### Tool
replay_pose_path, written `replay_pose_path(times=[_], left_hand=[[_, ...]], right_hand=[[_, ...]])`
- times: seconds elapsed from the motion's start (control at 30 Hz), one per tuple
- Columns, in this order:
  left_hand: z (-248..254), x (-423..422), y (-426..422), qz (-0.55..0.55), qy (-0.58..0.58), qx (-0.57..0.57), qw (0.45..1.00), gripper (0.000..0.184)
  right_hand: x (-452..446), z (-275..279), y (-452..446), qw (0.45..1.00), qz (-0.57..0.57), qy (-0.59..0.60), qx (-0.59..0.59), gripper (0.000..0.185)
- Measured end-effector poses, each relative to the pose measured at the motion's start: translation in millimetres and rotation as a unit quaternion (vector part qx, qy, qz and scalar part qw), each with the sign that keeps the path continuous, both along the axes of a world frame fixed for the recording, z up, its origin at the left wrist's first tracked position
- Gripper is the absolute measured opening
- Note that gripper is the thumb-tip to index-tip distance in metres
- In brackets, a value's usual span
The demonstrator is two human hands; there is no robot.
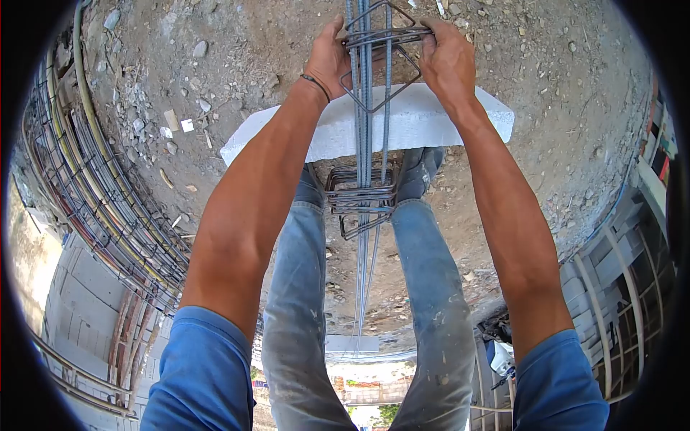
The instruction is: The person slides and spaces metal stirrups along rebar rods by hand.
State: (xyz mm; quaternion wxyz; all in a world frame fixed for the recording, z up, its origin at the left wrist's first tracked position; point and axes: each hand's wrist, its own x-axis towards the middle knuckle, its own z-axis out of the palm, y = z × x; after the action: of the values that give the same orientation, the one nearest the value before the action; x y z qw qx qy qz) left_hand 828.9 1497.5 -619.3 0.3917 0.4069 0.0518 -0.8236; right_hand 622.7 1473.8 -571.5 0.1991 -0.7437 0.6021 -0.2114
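- Broadly, stony dirt ground (251, 43) spreads around and beneath both hands.
- Long steel mesh (108, 179) curves across the far left of the left hand, with pipes or rods among it.
- Dusty blue jeans (291, 273) show nearer the body than the hands, one leg on each side of the bars.
- Ribbed steel rebars (363, 129) run lengthwise between the hands and back between the legs.
- A pale slab (420, 129) lies crosswise under the rebars, just nearer the body than the hands.
- The left hand (330, 61) and right hand (447, 61) are curled, gripping opposite sides of the upper stirrups (384, 34) (some fingers are hidden), which surround the rebars.
- Lower stirrups (361, 192), bunched together, sit around the rebars between the dark shoes (420, 172).
- A thin dark wristband (316, 86) circles the left wrist.
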Motion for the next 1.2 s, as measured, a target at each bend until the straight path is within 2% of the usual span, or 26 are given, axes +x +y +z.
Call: replay_pose_path(times=[0.2,0.27,0.33,0.4,0.53,0.6,0.63,0.7,0.8,0.83,0.9,0.93,1.0,1.1,1.17,1.2], left_hand=[[-1.2,-0.4,9.6,-0.001,-0.006,0.008,1.000,0.065],[-0.1,-0.8,7.4,0.029,0.048,0.029,0.998,0.068],[2.8,-3.4,5.2,0.041,0.054,0.024,0.997,0.068],[-0.5,-4.4,7.9,0.052,0.058,0.022,0.997,0.067],[-3.9,-7.3,11.3,0.062,0.047,0.011,0.997,0.065],[1.9,-7.7,11.6,0.070,0.037,0.024,0.997,0.064],[4.8,-7.3,11.5,0.067,0.032,0.031,0.997,0.064],[-0.1,-5.9,13.2,0.065,0.027,0.039,0.997,0.063],[-1.8,-6.2,10.3,0.063,0.046,0.034,0.996,0.073],[-0.9,-9.2,10.9,0.076,0.008,0.014,0.997,0.075],[6.2,-9.6,12.4,0.088,-0.034,-0.008,0.996,0.077],[10.0,-8.1,14.2,0.081,-0.053,0.014,0.995,0.079],[21.2,-4.5,17.0,0.074,-0.073,0.035,0.994,0.081],[25.2,1.6,21.0,0.047,-0.064,0.028,0.996,0.083],[25.1,7.0,19.2,0.064,-0.031,-0.059,0.996,0.088],[26.0,9.6,18.2,0.063,-0.032,-0.058,0.996,0.088]], right_hand=[[-0.1,3.7,14.8,0.998,-0.007,-0.031,0.048,0.032],[0.7,8.9,21.0,0.998,-0.005,-0.038,0.058,0.033],[-0.7,18.1,26.1,0.997,-0.001,-0.044,0.070,0.034],[-1.0,30.6,25.6,0.990,0.053,0.131,-0.021,0.038],[6.7,45.8,1.0,0.974,0.083,0.184,-0.099,0.042],[15.9,55.6,-13.9,0.978,0.114,0.109,0.138,0.080],[17.8,49.0,-17.1,0.978,0.114,0.109,0.137,0.080],[25.3,39.6,-23.7,0.981,0.176,0.019,0.080,0.075],[31.8,53.1,-19.6,0.974,0.201,0.033,0.100,0.065],[31.3,53.9,-17.5,0.974,0.201,0.033,0.099,0.065],[30.1,50.7,-10.7,0.976,0.215,0.035,0.027,0.055],[31.5,47.8,-8.3,0.976,0.214,0.033,0.025,0.055],[34.8,46.5,-5.8,0.974,0.216,0.030,-0.063,0.050],[36.3,49.0,-7.3,0.977,0.210,0.029,0.000,0.044],[38.0,51.9,-8.9,0.980,0.197,0.008,0.037,0.042],[39.3,53.1,-8.7,0.980,0.185,-0.013,0.075,0.041]])
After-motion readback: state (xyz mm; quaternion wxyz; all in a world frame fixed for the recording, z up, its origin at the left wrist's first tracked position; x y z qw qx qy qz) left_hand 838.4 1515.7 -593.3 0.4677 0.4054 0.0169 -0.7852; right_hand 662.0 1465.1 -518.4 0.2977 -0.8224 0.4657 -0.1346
